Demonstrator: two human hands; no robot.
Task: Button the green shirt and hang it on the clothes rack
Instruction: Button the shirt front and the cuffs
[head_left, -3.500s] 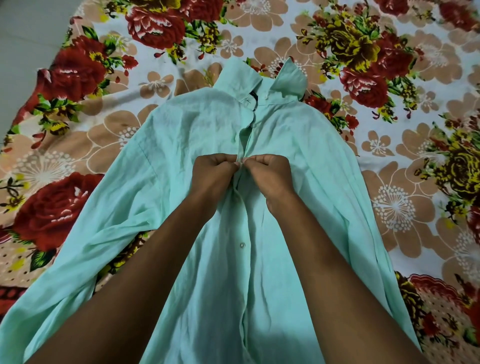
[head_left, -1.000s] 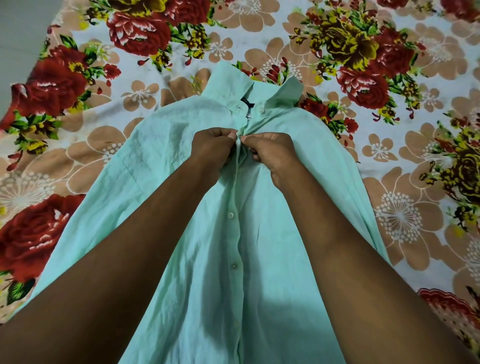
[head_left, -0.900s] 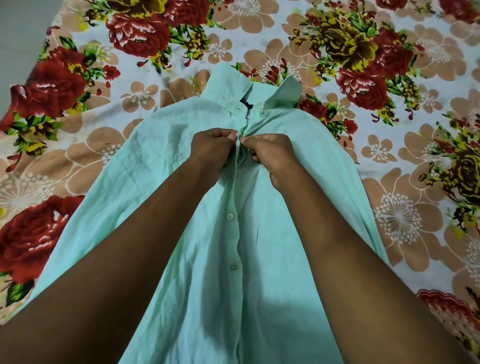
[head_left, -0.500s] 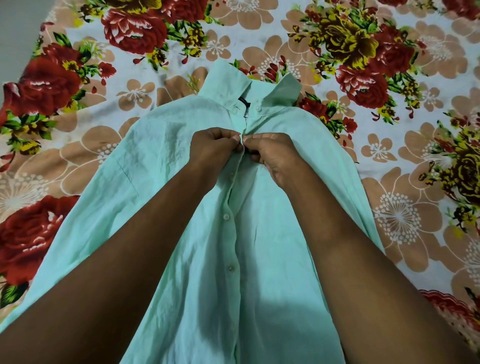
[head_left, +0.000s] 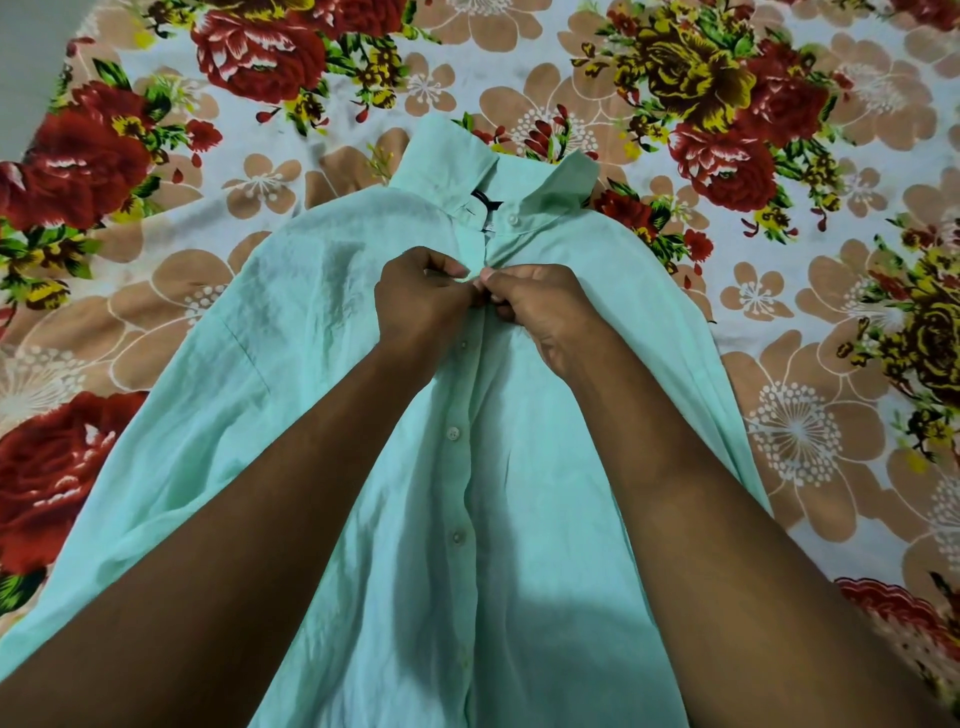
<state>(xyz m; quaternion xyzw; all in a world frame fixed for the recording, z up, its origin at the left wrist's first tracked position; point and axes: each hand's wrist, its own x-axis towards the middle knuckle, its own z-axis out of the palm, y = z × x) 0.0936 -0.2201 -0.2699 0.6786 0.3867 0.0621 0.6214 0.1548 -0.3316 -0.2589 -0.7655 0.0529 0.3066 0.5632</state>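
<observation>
**Two hands at the second button from the top**

Two forearms reach up the frame over the green shirt, which lies front-up and spread flat on a bed covered by a floral sheet. Along the placket nearest the camera, three buttons look already fastened. Further up, the left hand and right hand meet knuckle to knuckle at the placket, each with fingers curled and pinching one edge of the shirt front. The button they are working on is hidden between the fingertips.

To do this step well, I judge that one hand should hold the buttonhole edge taut while the other tips the button edge-on and feeds it through, keeping the two fronts level so the placket does not pucker.

Beyond the hands, the collar button sits unfastened below the open collar. No clothes rack is in view.
</observation>
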